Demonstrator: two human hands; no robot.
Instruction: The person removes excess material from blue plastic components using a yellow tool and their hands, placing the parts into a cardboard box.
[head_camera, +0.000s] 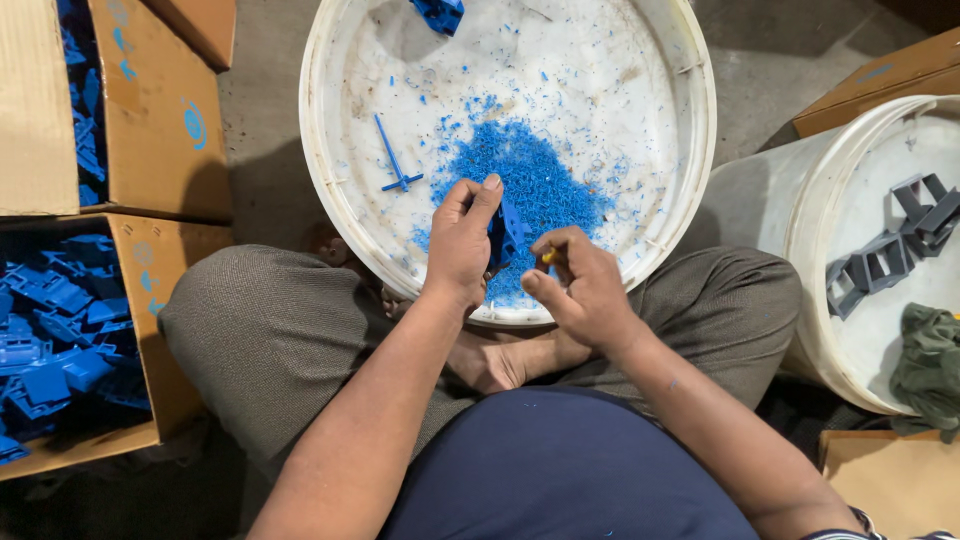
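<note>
The person sits cross-legged on the floor with a large white bucket (330, 190) in front of the knees, and everything else is placed from that bucket. Over its near rim the left hand (462, 243) is clamped on a small blue plastic part (506, 232), thumb and fingers closed round it. The right hand (582, 290), just right of the part, pinches a small tool with a yellow tip (547, 257); its blade is hidden.

Judging by the heap of blue shavings (535, 185) on the bucket's floor, a good deal of trimming looks done. Much seems left too: the open cardboard box (140, 300) to the left of the bucket is full of blue parts (55, 330) (too tangled to count). A second box (160, 110) stands behind it, with more blue showing inside.

Counted inside the bucket: one thin blue cross-shaped sprue (395, 160) left of the heap, one blue piece (438, 14) at the far edge. To the right, one second white bucket (810, 250) holds roughly five grey frames (885, 255) and a green cloth (928, 360).
</note>
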